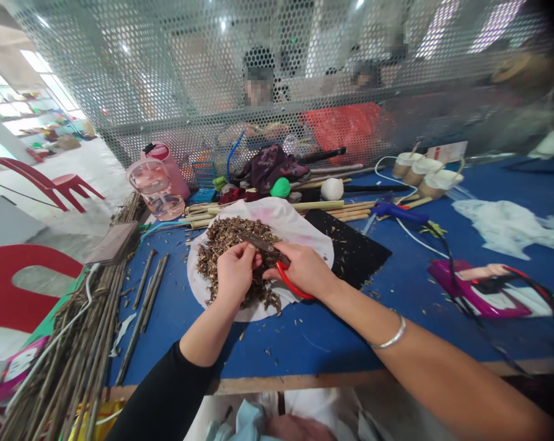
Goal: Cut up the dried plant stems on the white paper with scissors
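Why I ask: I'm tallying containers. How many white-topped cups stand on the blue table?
3, clustered toward the back right of the blue table: left cup, middle cup, right cup. Others may be hidden.

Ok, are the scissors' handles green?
No, the handle showing on the scissors in the right hand is red.

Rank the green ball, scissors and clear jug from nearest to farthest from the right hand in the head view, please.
1. Scissors: in the right hand.
2. Green ball: beyond the white cloth.
3. Clear jug: at the back left.
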The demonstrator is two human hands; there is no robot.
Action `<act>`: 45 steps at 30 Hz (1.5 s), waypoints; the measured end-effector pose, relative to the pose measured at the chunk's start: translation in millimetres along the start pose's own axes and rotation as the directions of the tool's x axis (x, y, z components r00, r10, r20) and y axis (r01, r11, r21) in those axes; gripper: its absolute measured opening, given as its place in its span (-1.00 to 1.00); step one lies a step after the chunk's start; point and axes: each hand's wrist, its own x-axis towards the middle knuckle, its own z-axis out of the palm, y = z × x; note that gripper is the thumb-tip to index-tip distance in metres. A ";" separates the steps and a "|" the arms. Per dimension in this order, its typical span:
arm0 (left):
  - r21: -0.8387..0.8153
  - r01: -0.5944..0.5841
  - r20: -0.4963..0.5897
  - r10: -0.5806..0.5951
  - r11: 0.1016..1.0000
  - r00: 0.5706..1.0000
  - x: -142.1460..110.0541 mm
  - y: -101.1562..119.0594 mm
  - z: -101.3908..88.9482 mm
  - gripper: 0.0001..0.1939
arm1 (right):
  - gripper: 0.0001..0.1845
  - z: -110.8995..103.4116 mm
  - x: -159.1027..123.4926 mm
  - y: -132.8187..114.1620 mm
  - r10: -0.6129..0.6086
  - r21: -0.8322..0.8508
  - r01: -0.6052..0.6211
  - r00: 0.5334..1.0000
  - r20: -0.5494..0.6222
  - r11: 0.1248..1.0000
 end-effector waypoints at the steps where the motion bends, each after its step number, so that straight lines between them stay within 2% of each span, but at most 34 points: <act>1: 0.004 -0.005 0.002 0.005 1.000 1.000 0.5 0.6 -0.4 -0.77 | -0.50 0.3 0.4 0.4 0.000 -0.024 0.000 1.000 -0.007 1.000; 6: -0.034 -0.001 -0.013 0.001 0.999 1.000 2.7 4.5 -2.3 -0.73 | -0.38 -2.4 2.9 8.0 -0.023 -0.014 0.022 0.998 -0.062 1.000; 10: -0.153 0.056 0.031 -0.052 0.987 0.998 2.3 7.0 -0.9 -0.68 | -0.36 -11.7 3.5 14.3 0.042 0.053 -0.035 0.989 -0.142 0.998; 14: -0.251 0.114 0.094 -0.093 0.961 0.991 0.2 6.9 1.4 -0.71 | -0.33 -15.3 2.5 10.7 -0.043 0.035 0.047 0.994 -0.102 0.998; 19: -0.117 0.031 0.085 -0.021 0.993 0.996 -2.6 4.6 1.3 -0.75 | -0.32 -8.4 2.5 3.9 -0.132 0.032 0.134 0.989 -0.066 0.990; 26: 0.069 -0.110 0.057 0.106 0.992 0.993 -5.6 4.0 1.6 -0.80 | -0.27 -5.7 2.8 6.3 -0.140 -0.043 0.137 0.988 -0.064 0.990; 31: 0.101 -0.129 0.031 0.127 0.986 0.991 -7.2 3.6 3.4 -0.79 | -0.27 -3.6 3.1 5.9 -0.118 -0.085 0.112 0.990 -0.071 0.990; 45: 0.069 -0.120 0.025 0.119 0.990 0.993 -9.2 2.3 4.8 -0.76 | -0.21 -1.7 3.2 6.8 -0.119 -0.058 0.116 0.992 -0.050 0.992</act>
